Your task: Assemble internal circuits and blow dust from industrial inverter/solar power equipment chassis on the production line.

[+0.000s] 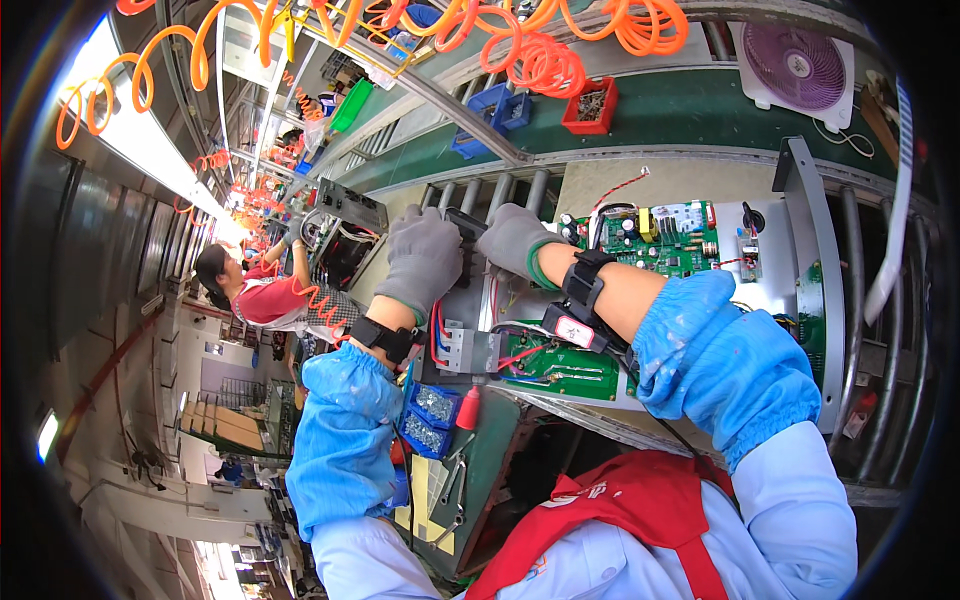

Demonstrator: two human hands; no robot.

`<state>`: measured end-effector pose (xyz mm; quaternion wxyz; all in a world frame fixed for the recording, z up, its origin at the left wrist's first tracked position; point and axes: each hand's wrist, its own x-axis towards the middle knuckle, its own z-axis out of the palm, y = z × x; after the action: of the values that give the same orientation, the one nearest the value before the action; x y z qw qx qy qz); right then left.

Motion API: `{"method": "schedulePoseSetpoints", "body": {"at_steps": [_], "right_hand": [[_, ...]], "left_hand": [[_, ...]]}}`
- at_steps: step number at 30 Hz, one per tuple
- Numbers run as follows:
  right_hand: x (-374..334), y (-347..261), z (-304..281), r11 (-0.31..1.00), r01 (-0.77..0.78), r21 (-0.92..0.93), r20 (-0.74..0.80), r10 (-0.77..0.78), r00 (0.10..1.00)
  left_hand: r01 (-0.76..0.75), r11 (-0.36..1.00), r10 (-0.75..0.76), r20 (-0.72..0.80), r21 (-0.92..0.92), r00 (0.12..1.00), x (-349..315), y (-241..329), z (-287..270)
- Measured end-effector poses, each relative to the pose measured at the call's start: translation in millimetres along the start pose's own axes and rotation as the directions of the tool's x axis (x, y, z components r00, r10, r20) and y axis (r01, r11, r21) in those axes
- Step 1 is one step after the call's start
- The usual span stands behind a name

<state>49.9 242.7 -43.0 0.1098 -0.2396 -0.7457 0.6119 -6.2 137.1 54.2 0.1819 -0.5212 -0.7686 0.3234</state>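
Both gloved hands meet on a small black part (465,245) at the top of a grey metal chassis (800,280) lying on a roller conveyor (500,190). The black part's long axis runs away from the person, its far end toward the green belt (700,110); much of it is hidden between the gloves.

Left hand (422,258): grey glove, fingers curled down over the part's left side, touching it. Right hand (515,240): grey glove, closed against the part's right side, fingers bent round it. How tight either hold is cannot be told.

Just right of the right hand: green circuit board (665,245) with a yellow component. Below the hands, toward the person: grey terminal block (465,350) with red and blue wires, a second green board (560,365) beside it. Below the left wrist: blue bins of screws (430,415), a red-handled tool (467,410).

Far left of the grip, another worker in a red top (265,295) at the same line. Overhead, orange coiled hoses (520,50)
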Motion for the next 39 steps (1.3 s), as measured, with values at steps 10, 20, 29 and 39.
{"method": "schedulePoseSetpoints", "body": {"at_steps": [10,20,29,39], "right_hand": [[-7,-1,-2,1.000,-0.012,0.010,0.062,0.011,0.998],[27,0,21,0.827,-0.346,0.443,0.342,0.201,0.918],[30,8,33,0.224,0.550,-0.805,0.430,-0.419,0.800],[70,50,63,0.620,0.722,-0.307,0.199,-0.700,0.686]], "left_hand": [[0.332,0.910,-0.337,0.023,-0.248,0.941,2,7,2],[0.340,0.655,-0.320,0.160,-0.675,0.934,0,-32,26],[0.293,0.440,-0.271,0.186,-0.849,0.944,-5,-43,49],[0.222,0.216,-0.194,0.181,-0.951,0.964,-6,-48,70]]}}
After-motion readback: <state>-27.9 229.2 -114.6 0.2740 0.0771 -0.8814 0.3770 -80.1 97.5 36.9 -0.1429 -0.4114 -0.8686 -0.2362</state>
